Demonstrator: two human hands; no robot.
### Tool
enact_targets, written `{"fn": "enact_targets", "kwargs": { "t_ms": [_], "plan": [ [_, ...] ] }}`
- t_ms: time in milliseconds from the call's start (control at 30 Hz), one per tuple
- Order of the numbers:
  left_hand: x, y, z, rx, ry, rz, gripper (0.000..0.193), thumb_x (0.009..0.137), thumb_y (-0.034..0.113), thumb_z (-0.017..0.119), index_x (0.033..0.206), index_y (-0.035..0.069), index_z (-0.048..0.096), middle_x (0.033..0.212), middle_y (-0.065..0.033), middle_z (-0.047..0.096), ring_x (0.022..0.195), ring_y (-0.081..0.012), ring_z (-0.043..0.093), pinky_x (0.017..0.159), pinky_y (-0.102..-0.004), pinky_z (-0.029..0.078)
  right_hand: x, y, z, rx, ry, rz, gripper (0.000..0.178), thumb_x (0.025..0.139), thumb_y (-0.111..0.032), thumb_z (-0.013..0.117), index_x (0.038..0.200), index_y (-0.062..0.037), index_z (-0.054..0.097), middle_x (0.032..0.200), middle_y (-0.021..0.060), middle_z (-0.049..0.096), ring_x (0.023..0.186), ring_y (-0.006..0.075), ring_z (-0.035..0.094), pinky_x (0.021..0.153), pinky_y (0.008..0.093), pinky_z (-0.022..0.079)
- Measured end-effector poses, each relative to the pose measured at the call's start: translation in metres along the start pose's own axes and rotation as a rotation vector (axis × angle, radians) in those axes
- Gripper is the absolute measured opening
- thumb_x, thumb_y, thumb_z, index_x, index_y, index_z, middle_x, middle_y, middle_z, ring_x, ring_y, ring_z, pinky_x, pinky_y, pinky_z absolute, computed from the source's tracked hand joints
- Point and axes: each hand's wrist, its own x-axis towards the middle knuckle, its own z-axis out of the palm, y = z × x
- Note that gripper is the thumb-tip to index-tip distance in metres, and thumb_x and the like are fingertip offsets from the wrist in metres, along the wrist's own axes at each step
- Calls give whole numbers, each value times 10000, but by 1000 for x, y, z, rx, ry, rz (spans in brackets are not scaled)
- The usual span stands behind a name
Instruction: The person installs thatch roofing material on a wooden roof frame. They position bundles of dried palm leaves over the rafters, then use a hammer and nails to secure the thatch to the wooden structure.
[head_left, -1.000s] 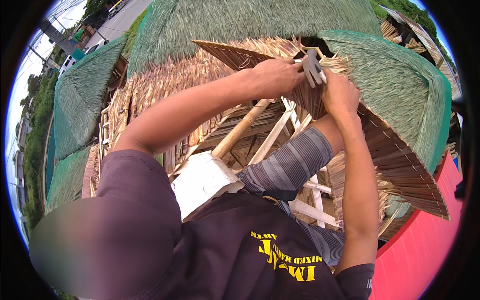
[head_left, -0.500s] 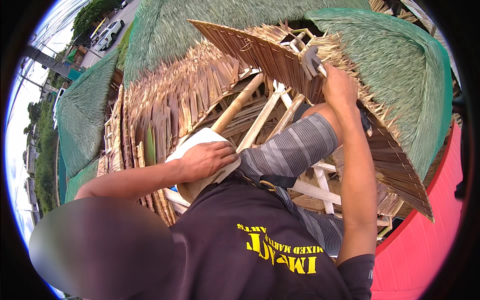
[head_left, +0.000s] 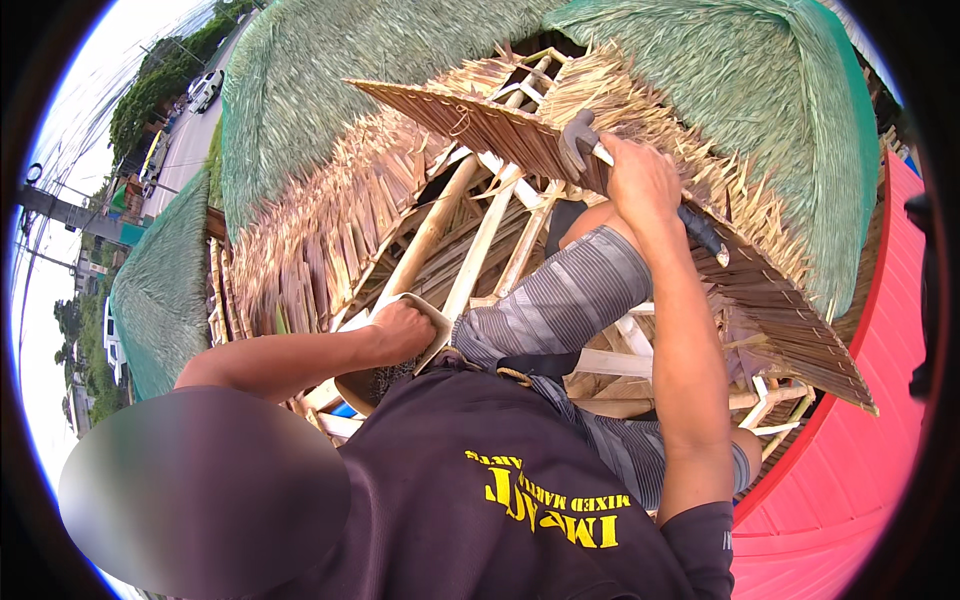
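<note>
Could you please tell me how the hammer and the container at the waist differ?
The hammer has a dark head, while the container has a pale rim. The hammer is slender; the container is broad and open-mouthed. The right hand grips the hammer, whereas the left hand is at the container's opening. Both have a hand at them.

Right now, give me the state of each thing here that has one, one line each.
Hammer: held, aslant.
Right hand: closed around the hammer.
Container: open, small dark pieces inside.
Left hand: in the container's mouth, fingertips hidden.
Thatch panel: lying aslant; fastening unclear.
Roof frame: partly uncovered.
</note>
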Motion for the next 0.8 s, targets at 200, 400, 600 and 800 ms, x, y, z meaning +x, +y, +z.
{"fn": "enact_targets", "kwargs": {
  "t_ms": [200, 400, 600, 800],
  "plan": [
    [-36, -37, -67, -392, 77, 303, 216, 981, 204, 610, 944, -7, 584, 789, -180, 693, 762, -343, 725, 741, -476, 578, 16, 15, -16, -7, 170, 120, 377, 956, -90, 469, 1226, -201, 707, 1096, 78, 740, 1054, 295, 687, 910, 457, 447],
    [61, -184, -207, -1238, 909, -72, 126, 1043, 114, 578, 1061, -10, 579, 916, -101, 707, 801, -152, 721, 724, -281, 572, 27, 64, 1, -132, 249, 209, 454, 927, -57, 493, 1320, -204, 668, 1154, 55, 725, 1098, 261, 667, 924, 425, 430],
    [289, -216, -198, -1836, 843, -28, 352, 984, 84, 678, 1284, -59, 561, 1093, -130, 709, 947, -193, 721, 818, -284, 588, -25, 134, 103, -100, 24, 389, 506, 910, -22, 518, 1365, -206, 639, 1377, 40, 663, 1288, 232, 602, 995, 464, 400],
    [490, -173, -121, -2201, 490, -157, 185, 981, 121, 681, 1136, 78, 590, 910, 15, 630, 708, -75, 554, 625, -227, 467, -98, 190, 232, 59, -299, 523, 546, 907, -8, 524, 1409, -210, 589, 1440, 23, 612, 1361, 239, 538, 1108, 533, 361]
  ]
}}
